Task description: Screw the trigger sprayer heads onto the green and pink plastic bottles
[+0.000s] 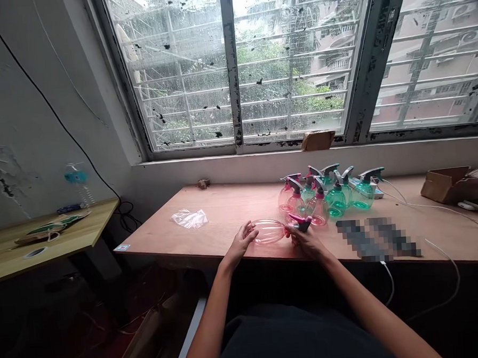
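"Hands first: how are yours set?"

"Both are gripping. My left hand (241,245) has thumb and fingers closed on the base end of a clear pink bottle (269,232). My right hand (308,241) is curled at its neck end, against a pink and black spray head (303,223); exactly which part those fingers clasp is hidden."

"And around them, biggest down?"

"Largest is the counter (228,201), spreading ahead of my hands and out to either side. Far to the right of my right hand sits an open cardboard box (448,187). Just beyond that same hand stands a close group of spray bottles, the pink ones (317,209) mostly nearer to it, the green ones (336,201) mostly further right."

"Anything smaller?"

"Two dark, blurred shapes (360,241) lie right of my right hand. Crumpled clear plastic (190,218) rests ahead and left of my left hand."

"So where is your bottle?"

"Lying sideways between my hands, near the front edge; I can't tell whether it touches the surface. Smallest is a brown lump (203,183), well beyond my left hand, by the wall."
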Demonstrator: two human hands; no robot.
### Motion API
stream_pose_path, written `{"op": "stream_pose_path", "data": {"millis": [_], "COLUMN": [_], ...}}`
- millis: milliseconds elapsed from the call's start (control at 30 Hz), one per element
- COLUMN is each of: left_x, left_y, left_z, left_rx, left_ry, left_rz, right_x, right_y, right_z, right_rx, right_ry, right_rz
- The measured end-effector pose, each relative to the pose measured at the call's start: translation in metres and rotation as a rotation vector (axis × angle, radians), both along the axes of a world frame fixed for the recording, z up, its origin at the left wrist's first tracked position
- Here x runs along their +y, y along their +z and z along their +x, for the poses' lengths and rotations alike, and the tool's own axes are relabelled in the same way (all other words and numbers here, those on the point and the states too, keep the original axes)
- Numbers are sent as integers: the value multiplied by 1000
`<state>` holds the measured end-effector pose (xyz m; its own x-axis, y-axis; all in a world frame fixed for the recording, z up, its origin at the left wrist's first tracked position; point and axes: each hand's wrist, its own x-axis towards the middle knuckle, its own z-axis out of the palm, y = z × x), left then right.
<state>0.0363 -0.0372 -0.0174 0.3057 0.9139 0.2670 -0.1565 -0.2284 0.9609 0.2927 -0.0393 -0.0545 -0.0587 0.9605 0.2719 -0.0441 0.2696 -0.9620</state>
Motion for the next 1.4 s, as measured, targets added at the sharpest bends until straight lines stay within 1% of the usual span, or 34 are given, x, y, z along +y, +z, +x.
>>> {"op": "stream_pose_path", "data": {"millis": [133, 267, 500, 600, 633, 667, 733, 867, 933, 967, 1033, 1167, 1233, 1300, 1400], "left_x": [-8, -11, 12, 19, 21, 23, 28, 39, 43, 45, 47, 41, 36, 32, 32], "left_y": [5, 8, 9, 5, 4, 3, 4, 21, 28, 30, 28, 16, 14, 15, 14], "left_z": [-4, -2, 0, -3, -5, -6, -7, -6, -3, -1, 6, 24, 29, 30, 25], "left_rx": [-3, -1, 88, 109, 107, 100, 84, 70, 77, 85, 115, 187, 213, 231, 244], "left_ry": [-47, -65, -4, 4, -1, -19, -82, -251, -287, -285, -242, -67, -16, -15, -46], "left_rz": [-10, -66, -195, -226, -238, -246, -262, -271, -257, -246, -220, -165, -132, -108, -97], "right_x": [-2, -3, -12, -13, -13, -12, -9, -4, -3, -3, -5, -9, -10, -10, -9], "right_y": [3, 6, 19, 17, 16, 14, 12, 16, 19, 20, 21, 23, 24, 25, 24], "right_z": [0, -2, -12, -16, -17, -19, -20, -21, -21, -21, -18, -12, -10, -10, -10], "right_rx": [-6, -2, 42, 49, 67, 89, 100, 127, 151, 162, 174, 162, 160, 167, 179], "right_ry": [-11, -45, -119, -163, -212, -250, -238, -237, -229, -216, -197, -228, -236, -239, -240], "right_rz": [-12, -31, -88, -125, -164, -202, -227, -232, -216, -202, -173, -162, -161, -151, -145]}}
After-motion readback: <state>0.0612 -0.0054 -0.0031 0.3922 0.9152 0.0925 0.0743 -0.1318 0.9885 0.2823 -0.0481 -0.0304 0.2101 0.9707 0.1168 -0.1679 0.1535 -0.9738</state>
